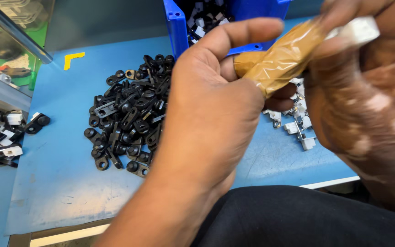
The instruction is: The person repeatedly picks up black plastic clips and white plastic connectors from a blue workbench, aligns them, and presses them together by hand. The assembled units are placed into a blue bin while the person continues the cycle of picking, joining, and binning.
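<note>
I see the right hand (366, 91), one finger taped, pinching a small white plastic part (357, 29) raised above the tabletop (65, 174); left hand (216, 100) half-curled, empty. Risk: tape dulls grip, part may drop among black clips (124, 119).

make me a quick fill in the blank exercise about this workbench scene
1. The heap of small brackets on the mat is ____ in colour.
2. The bin at the back of the table is ____.
3. The mat under the parts is ____.
4. The right hand pinches a small ____ part.

Missing words: black; blue; blue; white
</note>
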